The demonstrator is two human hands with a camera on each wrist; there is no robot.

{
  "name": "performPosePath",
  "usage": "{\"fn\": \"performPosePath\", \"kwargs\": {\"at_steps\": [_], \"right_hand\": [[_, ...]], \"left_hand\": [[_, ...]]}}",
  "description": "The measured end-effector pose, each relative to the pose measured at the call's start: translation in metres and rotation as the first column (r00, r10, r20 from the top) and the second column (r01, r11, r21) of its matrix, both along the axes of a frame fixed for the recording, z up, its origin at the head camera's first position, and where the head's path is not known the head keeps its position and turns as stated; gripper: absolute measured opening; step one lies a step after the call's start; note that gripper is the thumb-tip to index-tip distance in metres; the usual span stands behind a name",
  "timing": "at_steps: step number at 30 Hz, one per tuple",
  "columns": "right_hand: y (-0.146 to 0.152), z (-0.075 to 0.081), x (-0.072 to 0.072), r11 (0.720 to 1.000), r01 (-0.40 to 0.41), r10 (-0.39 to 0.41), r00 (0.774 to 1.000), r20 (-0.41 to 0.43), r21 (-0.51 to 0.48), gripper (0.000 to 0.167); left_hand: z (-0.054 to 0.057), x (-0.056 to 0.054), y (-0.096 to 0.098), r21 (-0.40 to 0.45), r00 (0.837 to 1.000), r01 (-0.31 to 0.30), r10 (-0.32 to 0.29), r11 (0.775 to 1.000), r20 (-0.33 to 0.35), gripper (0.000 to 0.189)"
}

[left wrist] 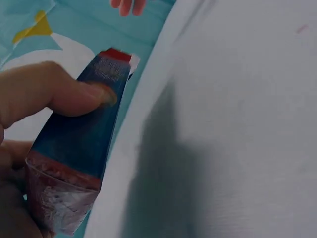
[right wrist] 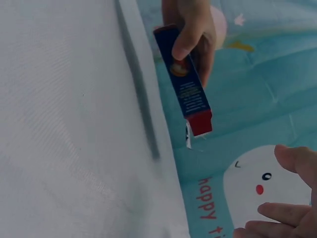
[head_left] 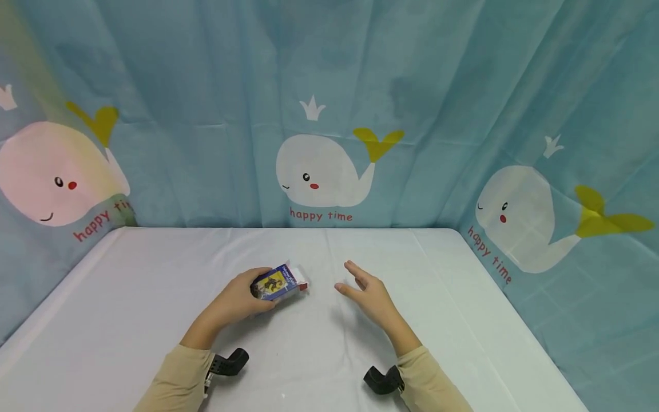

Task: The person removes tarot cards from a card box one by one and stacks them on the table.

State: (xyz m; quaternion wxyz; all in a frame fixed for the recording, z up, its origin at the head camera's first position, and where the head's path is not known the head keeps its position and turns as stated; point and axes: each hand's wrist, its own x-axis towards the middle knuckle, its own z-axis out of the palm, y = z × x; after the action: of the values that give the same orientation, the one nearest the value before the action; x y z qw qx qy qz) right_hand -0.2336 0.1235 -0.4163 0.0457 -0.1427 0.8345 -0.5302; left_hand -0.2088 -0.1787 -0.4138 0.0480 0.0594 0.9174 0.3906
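Head view: a left hand [head_left: 238,297] grips a small blue box [head_left: 276,282] above the white table [head_left: 309,355], its red end [head_left: 303,286] pointing toward 2 o'clock. At the box's 3 o'clock, the right hand [head_left: 374,297] hovers free, fingers relaxed. Toward 12 o'clock hangs a blue curtain [head_left: 206,166] printed with 3 whales [head_left: 321,177].
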Motion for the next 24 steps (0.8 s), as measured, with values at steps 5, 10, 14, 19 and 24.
{"fn": "performPosePath", "kwargs": {"at_steps": [5, 10, 14, 19, 24], "right_hand": [[-0.001, 0.003, 0.002, 1.000, 0.010, -0.010, 1.000, -0.021, -0.013, 0.068], [-0.003, 0.006, 0.004, 0.998, 0.018, -0.019, 1.000, -0.021, -0.067, 0.064], [-0.005, 0.008, 0.006, 0.993, 0.006, -0.007, 1.000, -0.006, -0.117, 0.062], [-0.007, 0.009, 0.008, 0.990, 0.011, -0.010, 1.000, 0.011, -0.139, 0.058], [-0.006, 0.011, 0.009, 0.991, 0.016, -0.016, 1.000, -0.001, -0.131, 0.057]], "left_hand": [[0.014, 0.000, -0.001, -0.002, 0.997, 0.079, -0.079, 0.997, -0.017, 0.081], [0.025, 0.001, -0.001, -0.029, 0.990, 0.135, -0.136, 0.990, -0.026, 0.079], [0.034, 0.002, -0.002, -0.067, 0.985, 0.156, -0.160, 0.986, -0.062, 0.078], [0.044, 0.002, -0.001, -0.097, 0.971, 0.196, -0.207, 0.976, -0.121, 0.077], [0.050, -0.001, 0.002, -0.107, 0.955, 0.230, -0.246, 0.967, -0.167, 0.076]]}}
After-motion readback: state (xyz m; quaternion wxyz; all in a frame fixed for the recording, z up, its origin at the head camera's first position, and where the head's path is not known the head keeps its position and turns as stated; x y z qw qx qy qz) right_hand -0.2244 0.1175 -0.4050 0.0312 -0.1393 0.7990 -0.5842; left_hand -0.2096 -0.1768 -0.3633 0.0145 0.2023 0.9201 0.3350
